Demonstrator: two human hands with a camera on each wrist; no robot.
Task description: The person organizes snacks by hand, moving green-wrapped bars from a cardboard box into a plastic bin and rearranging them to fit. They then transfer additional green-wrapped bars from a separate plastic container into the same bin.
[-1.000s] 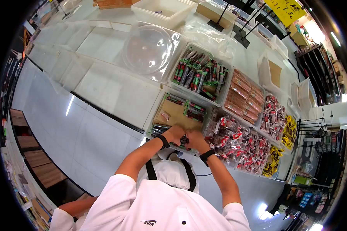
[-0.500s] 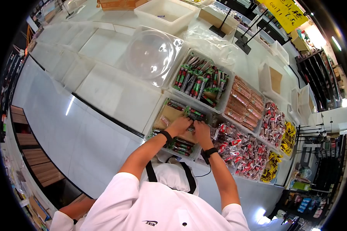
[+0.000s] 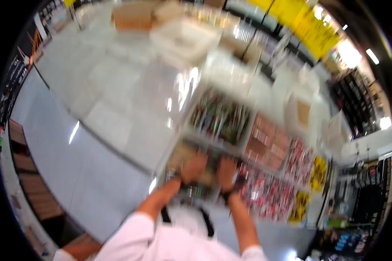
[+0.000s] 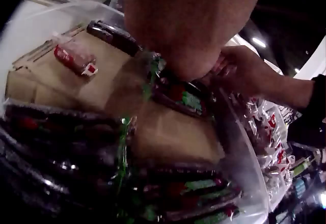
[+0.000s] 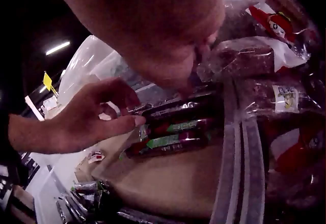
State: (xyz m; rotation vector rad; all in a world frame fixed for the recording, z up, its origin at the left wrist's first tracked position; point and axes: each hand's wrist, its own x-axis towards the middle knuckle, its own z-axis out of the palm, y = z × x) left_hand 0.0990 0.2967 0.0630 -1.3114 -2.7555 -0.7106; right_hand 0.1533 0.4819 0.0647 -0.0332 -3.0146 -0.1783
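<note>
Slim wrapped stick packets beneath two bare hands

The slim dark stick packets [image 5: 175, 140] lie side by side on a cardboard sheet [image 5: 163, 178], directly under the fingers of both hands. The left hand [image 5: 76, 117] has its thumb against one end of the row, its fingers arched over; whether it pinches a wrapper cannot be told. The right hand [image 5: 153, 35] hides its own fingertips at the other side, so its grip cannot be told either. Each packet is probably light and rather firm along its length, with a glossy film likely to slip under dry fingers; a thin stick might snap if bent. The straight middle should give a surer hold than the crimped green ends. Green labels carry print too small to read.

Left of the left fingers, a red-wrapped piece [image 4: 74, 58] with a small red-and-white mark rests on the same cardboard. Nearer the person than the fingers lie further dark packets [image 4: 61, 147]. Beyond the right fingers, past the wall of the clear tub [image 4: 238, 137], are clear bags [image 5: 249, 61] bearing a red cartoon figure and a pale label, illegible. Well beyond all fingers, a yellow sign [image 3: 309, 30] is blurred past reading.
</note>
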